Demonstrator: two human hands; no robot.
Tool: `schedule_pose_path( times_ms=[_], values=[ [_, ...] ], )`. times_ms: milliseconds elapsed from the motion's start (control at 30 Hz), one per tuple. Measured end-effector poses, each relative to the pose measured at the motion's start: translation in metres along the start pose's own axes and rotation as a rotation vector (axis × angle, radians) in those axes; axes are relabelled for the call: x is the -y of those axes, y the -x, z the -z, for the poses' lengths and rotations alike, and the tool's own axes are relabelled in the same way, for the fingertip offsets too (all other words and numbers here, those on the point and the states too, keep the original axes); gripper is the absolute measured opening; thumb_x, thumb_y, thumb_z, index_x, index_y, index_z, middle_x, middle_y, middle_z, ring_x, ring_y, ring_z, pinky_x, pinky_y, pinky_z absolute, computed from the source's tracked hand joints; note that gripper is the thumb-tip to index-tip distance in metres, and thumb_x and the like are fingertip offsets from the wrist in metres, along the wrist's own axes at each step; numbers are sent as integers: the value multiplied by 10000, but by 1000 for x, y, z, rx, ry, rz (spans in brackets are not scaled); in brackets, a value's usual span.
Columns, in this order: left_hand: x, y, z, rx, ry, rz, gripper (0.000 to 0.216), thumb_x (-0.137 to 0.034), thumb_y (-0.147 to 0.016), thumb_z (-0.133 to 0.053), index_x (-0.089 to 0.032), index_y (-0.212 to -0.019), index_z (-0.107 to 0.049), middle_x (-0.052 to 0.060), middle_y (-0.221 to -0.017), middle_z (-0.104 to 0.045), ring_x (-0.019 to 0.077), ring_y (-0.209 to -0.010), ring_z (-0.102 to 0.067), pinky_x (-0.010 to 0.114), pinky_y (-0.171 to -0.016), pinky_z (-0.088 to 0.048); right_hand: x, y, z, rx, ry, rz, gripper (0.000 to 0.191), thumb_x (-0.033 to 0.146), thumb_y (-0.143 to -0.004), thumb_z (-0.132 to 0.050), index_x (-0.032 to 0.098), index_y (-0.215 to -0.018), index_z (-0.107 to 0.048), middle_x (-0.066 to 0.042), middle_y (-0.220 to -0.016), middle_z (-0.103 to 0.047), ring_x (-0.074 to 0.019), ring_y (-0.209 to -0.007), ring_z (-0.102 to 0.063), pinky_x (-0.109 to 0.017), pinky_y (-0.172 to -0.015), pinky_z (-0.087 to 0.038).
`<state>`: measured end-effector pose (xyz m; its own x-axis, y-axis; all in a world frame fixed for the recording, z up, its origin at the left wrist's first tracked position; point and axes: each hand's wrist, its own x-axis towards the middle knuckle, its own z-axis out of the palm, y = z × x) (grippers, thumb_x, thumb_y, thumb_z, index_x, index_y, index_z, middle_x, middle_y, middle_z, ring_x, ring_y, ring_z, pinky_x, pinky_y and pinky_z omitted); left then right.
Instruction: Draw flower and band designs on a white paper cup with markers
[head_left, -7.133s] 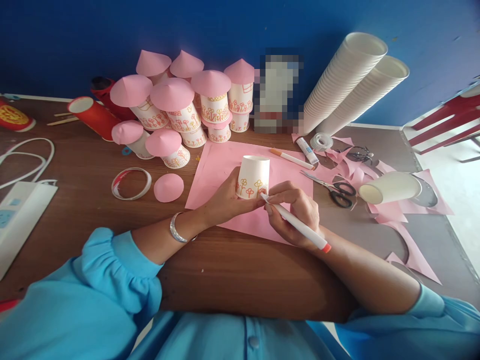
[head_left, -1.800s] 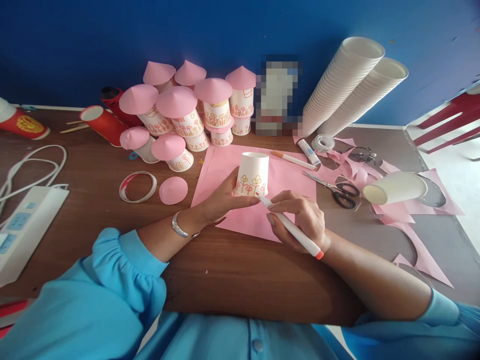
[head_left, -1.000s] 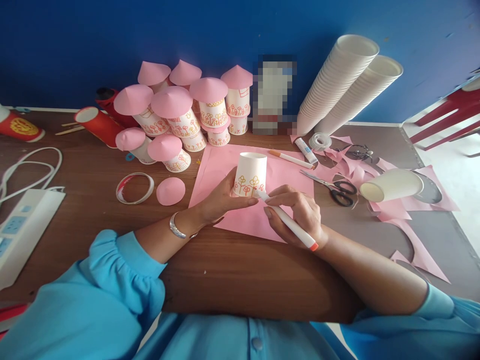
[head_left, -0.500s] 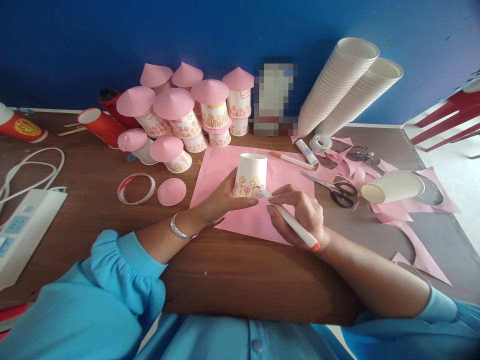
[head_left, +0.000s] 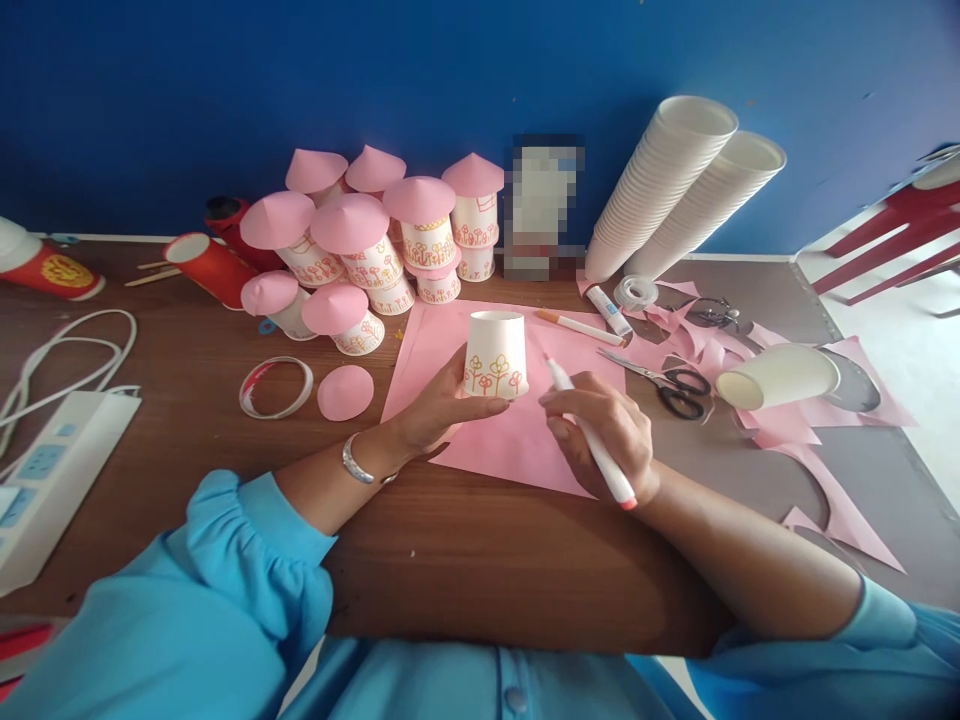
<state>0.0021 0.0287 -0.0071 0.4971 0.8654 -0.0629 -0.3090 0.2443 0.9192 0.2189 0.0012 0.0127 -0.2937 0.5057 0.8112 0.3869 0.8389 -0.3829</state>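
Observation:
An upturned white paper cup with small red and yellow flower drawings stands on a pink paper sheet. My left hand curls round the cup's lower left side and holds it. My right hand grips a white marker with an orange end. The marker's tip points up and left, a short gap away from the cup.
Decorated cups with pink cone lids are piled at the back. Two long stacks of white cups lean on the blue wall. Scissors, a second marker, a glue tube, tape rolls, a lying cup, pink scraps and a power strip lie around.
The marker's tip has lifted off the cup and swung to the right. The left hand has turned the cup slightly, so more flower drawings face me.

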Motion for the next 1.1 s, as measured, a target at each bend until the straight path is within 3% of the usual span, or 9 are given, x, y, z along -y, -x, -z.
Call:
schedule_pose_path(
  times_ms=[67,167,267,367,500,667,767,933,1100],
  values=[
    [-1,0,1,6,15,-12,587,-364,-767,-931,-241,-1254,-629,54,-1122,-706,253,-1070,-660,414,-960,-500,-6,2,1,-21,21,-45,199,245,-1076,-592,239,-1268,-644,-34,-872,-720,-177,-701,-701,-316,-616,-597],
    [-2,1,3,9,43,-43,607,-384,-778,-919,-254,-1296,-630,70,-1213,-715,267,-1139,-665,445,-1022,-505,-15,2,0,14,8,-117,427,293,-1023,-716,259,-1421,-567,-123,-1211,-774,-277,-1101,-781,-463,-944,-669],
    [-1,1,5,29,47,-63,610,-389,-805,-891,-268,-1337,-620,88,-1296,-710,283,-1193,-665,475,-1058,-506,-22,0,-2,66,-42,-103,764,388,-927,-846,284,-1561,-434,-183,-1545,-631,-371,-1455,-624,-612,-1166,-570],
    [1,1,8,61,11,-73,597,-411,-821,-871,-253,-1345,-633,104,-1304,-719,296,-1209,-669,483,-1067,-506,-25,-1,-4,101,-81,-85,866,443,-913,-855,318,-1614,-363,-175,-1663,-526,-388,-1575,-496,-664,-1224,-511],
    [3,2,11,86,-50,-59,636,-442,-817,-876,-240,-1372,-639,118,-1327,-724,318,-1238,-668,477,-1058,-509,-25,-1,-4,146,-80,-90,870,463,-923,-841,334,-1623,-341,-169,-1695,-488,-395,-1600,-457,-673,-1227,-501],
    [7,1,11,115,-93,-88,635,-436,-834,-872,-237,-1394,-650,130,-1347,-717,341,-1262,-667,464,-1037,-525,-25,-1,-4,138,-29,-98,758,474,-938,-820,323,-1552,-402,-181,-1591,-592,-395,-1489,-588,-654,-1169,-544],
    [9,-1,10,134,-96,-172,668,-429,-827,-892,-292,-1429,-637,117,-1459,-661,355,-1375,-613,493,-1112,-513,-26,0,-4,105,6,-78,710,485,-936,-820,317,-1509,-435,-183,-1533,-633,-385,-1421,-643,-645,-1131,-566],
    [9,-2,10,2,-148,-427,822,-466,-787,-927,-429,-1519,-555,55,-1702,-441,345,-1570,-423,542,-1261,-409,-25,0,-6,82,20,-41,687,465,-949,-808,297,-1509,-448,-187,-1514,-646,-383,-1416,-646,-626,-1102,-579],
    [12,-1,11,-57,-154,-398,730,-529,-869,-834,-409,-1528,-544,61,-1661,-477,355,-1572,-429,558,-1256,-426,-26,1,-7,96,34,-49,701,471,-949,-808,290,-1518,-441,-190,-1515,-646,-373,-1404,-654,-597,-1089,-584]
  ],
)
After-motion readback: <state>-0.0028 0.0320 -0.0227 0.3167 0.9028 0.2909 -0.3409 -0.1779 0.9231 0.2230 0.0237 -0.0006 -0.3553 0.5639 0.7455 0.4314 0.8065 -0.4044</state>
